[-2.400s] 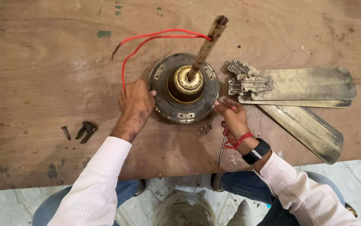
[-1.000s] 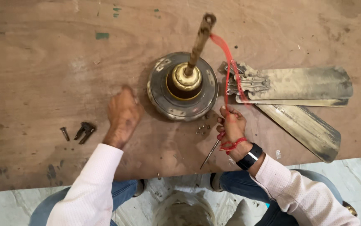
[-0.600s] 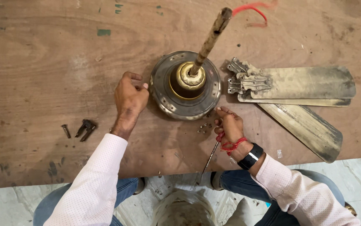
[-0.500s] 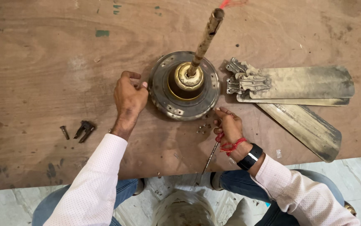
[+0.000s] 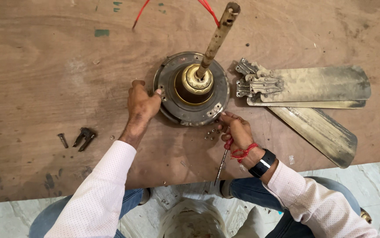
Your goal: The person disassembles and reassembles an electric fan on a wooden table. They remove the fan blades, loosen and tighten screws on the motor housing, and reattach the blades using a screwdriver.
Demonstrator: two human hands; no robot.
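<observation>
Nearest, the right hand (image 5: pixel 238 134) is clenched around a red-handled screwdriver (image 5: pixel 223 159), just in front of the ceiling-fan motor housing (image 5: pixel 192 89); small screws (image 5: pixel 210 134) lie beside it; the left hand (image 5: pixel 140 103) grips the housing's left rim, steadying it on the wooden worktop (image 5: pixel 44 66). The housing looks heavy, rigid metal, best taken by its rim; its downrod (image 5: pixel 218 37) rises behind, carrying red wire (image 5: pixel 207 6); stacked fan blades (image 5: pixel 313 92) lie right of it.

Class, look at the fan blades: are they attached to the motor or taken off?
Taken off. The three blades lie stacked on the table beside the motor.
</observation>
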